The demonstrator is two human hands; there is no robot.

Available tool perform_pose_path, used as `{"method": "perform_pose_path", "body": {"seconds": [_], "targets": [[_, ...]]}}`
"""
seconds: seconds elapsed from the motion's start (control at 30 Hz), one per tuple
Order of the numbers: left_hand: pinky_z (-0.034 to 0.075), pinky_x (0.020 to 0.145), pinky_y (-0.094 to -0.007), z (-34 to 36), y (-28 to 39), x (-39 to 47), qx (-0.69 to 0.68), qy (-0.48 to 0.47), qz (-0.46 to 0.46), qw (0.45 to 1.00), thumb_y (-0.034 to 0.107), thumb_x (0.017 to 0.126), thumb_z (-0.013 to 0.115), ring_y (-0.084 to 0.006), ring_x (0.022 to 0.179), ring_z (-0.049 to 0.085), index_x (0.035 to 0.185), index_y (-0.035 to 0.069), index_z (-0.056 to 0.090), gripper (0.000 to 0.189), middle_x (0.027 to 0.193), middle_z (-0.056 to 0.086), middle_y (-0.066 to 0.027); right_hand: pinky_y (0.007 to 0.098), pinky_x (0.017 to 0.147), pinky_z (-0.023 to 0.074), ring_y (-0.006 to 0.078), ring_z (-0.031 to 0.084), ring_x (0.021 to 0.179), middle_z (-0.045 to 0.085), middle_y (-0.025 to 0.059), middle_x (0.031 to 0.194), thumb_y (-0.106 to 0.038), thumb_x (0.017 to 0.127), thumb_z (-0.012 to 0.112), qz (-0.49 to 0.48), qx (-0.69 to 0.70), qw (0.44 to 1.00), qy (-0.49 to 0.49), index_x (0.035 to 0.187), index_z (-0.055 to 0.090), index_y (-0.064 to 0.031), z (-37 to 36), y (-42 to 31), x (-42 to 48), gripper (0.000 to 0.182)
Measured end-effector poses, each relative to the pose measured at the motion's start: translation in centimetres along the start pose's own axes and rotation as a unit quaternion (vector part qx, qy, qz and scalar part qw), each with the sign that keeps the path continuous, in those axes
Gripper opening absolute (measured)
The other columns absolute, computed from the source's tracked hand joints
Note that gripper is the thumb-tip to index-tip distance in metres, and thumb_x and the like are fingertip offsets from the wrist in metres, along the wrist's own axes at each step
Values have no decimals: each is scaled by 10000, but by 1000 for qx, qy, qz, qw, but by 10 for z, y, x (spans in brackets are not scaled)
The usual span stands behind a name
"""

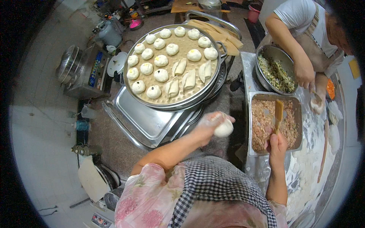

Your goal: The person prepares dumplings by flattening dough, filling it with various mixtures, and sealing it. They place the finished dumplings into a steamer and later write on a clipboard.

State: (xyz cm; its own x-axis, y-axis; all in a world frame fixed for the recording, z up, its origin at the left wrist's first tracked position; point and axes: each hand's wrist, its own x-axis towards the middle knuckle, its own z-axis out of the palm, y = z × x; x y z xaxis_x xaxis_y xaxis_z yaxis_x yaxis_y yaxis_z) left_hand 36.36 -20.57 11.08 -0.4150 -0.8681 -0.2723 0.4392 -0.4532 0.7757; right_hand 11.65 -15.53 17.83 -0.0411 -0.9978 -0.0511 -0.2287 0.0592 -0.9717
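My left hand is closed around a round piece of white dough, over the gap between the steamer and the worktable. With my right hand I grip a wooden spatula. Its blade is above a rectangular metal pan of minced meat filling; whether it touches the filling I cannot tell. Ahead to the left, a large round steamer tray carries several round buns and a few folded dough pieces. Some buns bear a yellow or dark mark on top.
A co-worker leans over a metal bowl of chopped vegetable filling, with dough in one hand. Flour covers part of the worktable, where a rolling pin lies. Below the steamer stands a cart with metal trays.
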Motion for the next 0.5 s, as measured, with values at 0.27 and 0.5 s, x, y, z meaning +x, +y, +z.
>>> {"method": "perform_pose_path", "body": {"seconds": [0.27, 0.5], "targets": [[447, 756, -337, -104, 124, 125, 171, 322, 224, 904, 342, 924, 469, -208, 853, 558, 1057, 14, 531, 360, 978, 574, -139, 183, 407, 223, 29, 329, 444, 464, -35, 580, -387, 920, 492, 124, 46, 990, 53, 1013, 586, -36, 8, 26, -16, 375], [432, 880, -320, -213, 182, 237, 489, 296, 249, 782, 268, 861, 539, -262, 1004, 582, 1118, 27, 598, 358, 1104, 603, -183, 187, 456, 272, 34, 367, 490, 501, -26, 612, -339, 930, 490, 164, 39, 983, 71, 1009, 598, -37, 23, 29, -19, 331]]}}
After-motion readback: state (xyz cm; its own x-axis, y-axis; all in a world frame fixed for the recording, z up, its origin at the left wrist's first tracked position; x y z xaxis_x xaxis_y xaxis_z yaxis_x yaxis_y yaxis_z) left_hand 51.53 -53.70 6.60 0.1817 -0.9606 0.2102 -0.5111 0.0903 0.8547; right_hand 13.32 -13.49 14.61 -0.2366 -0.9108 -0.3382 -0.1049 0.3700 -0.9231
